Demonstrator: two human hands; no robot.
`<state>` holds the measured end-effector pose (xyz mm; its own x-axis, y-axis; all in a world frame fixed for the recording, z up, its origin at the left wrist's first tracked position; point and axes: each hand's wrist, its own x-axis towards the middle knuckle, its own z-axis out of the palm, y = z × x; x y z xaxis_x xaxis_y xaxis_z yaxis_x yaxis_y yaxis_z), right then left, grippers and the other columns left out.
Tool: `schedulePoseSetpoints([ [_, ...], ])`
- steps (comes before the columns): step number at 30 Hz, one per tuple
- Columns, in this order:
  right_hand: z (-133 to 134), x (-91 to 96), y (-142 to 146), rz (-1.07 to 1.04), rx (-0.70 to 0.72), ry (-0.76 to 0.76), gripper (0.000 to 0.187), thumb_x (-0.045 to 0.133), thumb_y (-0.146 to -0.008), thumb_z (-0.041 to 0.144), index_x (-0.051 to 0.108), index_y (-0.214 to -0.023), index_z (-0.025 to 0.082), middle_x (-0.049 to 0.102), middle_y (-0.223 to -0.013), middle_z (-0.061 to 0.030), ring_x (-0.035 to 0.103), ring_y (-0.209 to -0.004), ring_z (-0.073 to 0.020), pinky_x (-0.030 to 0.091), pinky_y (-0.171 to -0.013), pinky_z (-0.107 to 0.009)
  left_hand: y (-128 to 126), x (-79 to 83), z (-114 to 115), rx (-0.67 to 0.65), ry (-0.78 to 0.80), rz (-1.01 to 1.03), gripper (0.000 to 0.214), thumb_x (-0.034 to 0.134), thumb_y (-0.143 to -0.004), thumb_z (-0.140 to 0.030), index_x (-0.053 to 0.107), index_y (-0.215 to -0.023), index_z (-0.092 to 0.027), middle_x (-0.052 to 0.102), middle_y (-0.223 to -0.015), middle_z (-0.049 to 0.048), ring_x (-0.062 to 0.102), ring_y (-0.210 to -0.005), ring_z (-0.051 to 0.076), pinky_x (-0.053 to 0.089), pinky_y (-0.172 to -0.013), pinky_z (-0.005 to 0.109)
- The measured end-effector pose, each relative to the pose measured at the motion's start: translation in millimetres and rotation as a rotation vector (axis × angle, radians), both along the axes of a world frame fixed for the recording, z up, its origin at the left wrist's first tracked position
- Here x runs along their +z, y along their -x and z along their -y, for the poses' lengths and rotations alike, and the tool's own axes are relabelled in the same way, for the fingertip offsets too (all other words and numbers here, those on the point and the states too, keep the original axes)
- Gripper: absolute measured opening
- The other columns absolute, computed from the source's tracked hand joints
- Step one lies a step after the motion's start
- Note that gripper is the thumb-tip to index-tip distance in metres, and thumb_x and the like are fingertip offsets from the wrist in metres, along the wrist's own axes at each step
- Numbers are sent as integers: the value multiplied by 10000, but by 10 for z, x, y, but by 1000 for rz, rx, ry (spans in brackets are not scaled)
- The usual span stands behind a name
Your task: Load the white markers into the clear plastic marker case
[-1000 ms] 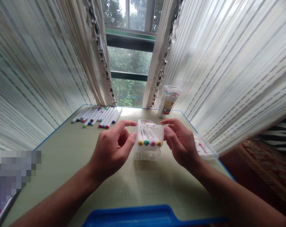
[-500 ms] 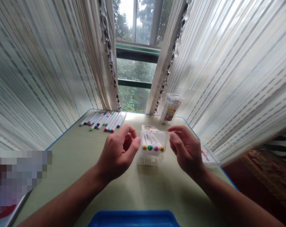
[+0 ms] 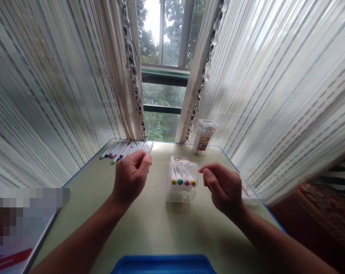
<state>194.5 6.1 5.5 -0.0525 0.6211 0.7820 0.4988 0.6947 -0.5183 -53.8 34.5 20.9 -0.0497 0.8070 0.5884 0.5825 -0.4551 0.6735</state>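
Note:
A clear plastic box (image 3: 181,190) stands in the middle of the table with several white markers in it, their coloured caps toward me. My left hand (image 3: 131,178) hovers to the left of the box, fingers curled in with nothing visible in them, just short of a row of loose markers (image 3: 123,149) lying at the back left. My right hand (image 3: 224,187) hovers close to the box's right side without touching it, fingers curled and thumb pointing at the box, holding nothing.
A second marker box (image 3: 203,136) stands upright at the back by the curtain. A clear lid (image 3: 249,192) lies at the table's (image 3: 161,228) right edge. A blue tray (image 3: 161,264) sits at the near edge. Curtains hang close on both sides.
Both hands have let go of the clear box and drawn away from it. My left hand moved left and back toward the loose markers, while the right hand curled in beside the box.

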Motion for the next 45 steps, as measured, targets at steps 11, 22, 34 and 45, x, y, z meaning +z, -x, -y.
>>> schedulePoseSetpoints([
  [11, 35, 58, 18, 49, -13, -89, 222, 575, -959, 188, 694, -772, 182, 585, -523, 43, 543, -426, -109, 416, -466, -230, 205, -178, -379, 245, 124, -244, 175, 677, -991, -320, 728, -981, -152, 760, -962, 47, 720, -854, 201, 595, -819, 377],
  [22, 55, 66, 23, 68, 15, -157, 215, 584, -952, 171, 701, -773, 169, 617, -528, 41, 532, -408, -88, 408, -453, -204, 134, -459, -636, 259, 206, -676, 356, 683, -1018, -359, 658, -1325, -180, 672, -1358, 119, 690, -1165, 274, 606, -982, 499],
  [34, 56, 88, 19, 91, 12, -176, 212, 587, -947, 164, 705, -771, 166, 609, -521, 43, 544, -407, -91, 413, -448, -201, 61, -402, -572, 306, 278, -810, 359, 680, -1019, -363, 657, -1328, -180, 672, -1357, 119, 691, -1162, 273, 607, -978, 497],
  [45, 61, 94, 8, 109, 10, -171, 222, 584, -950, 164, 709, -766, 161, 605, -517, 42, 545, -410, -90, 413, -449, -205, 133, -337, -541, 343, 312, -850, 352, 684, -1014, -393, 677, -1288, -173, 685, -1338, 117, 681, -1190, 283, 580, -1019, 524],
])
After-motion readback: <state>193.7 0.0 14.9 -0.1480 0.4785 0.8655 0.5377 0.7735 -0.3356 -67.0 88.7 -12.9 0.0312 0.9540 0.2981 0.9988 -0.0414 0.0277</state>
